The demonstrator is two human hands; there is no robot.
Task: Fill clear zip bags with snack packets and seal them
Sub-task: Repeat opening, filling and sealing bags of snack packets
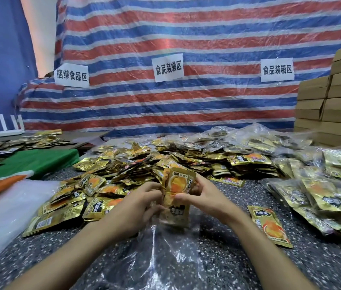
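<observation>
snack packets (178, 191), a thin gold bundle stood on end, sit between both hands just above the mouth of the clear zip bag (165, 254). the bundle's lower end looks blurred, as if behind the bag's film, but how far in it sits cannot be told.

from the head view, the bag lies flat and crinkled on the speckled dark table (249, 273), its mouth turned away from the person. the left hand (138, 206) is at the left of the bag's mouth, fingers curled round the bundle's left edge; whether they also catch the bag's lip cannot be told. the right hand (205, 197) is at the right of the mouth, with the thumb laid across the bundle's front and the fingers behind, pinching its right edge.

beyond the bag spreads a heap of loose packets (136, 164), reaching round to the bag's left. to the bag's right lies a single packet (270, 225), face up, apart from the rest. further right of the bag are filled bags (322, 195) piled together, and behind those a stack of cardboard boxes (337, 101). left of the bag lies a pale pile of empty bags (4, 210), and beyond that a green cloth (40, 162). far behind the bag hangs a striped tarp (186, 38) with white paper signs (168, 67) stuck on it.
</observation>
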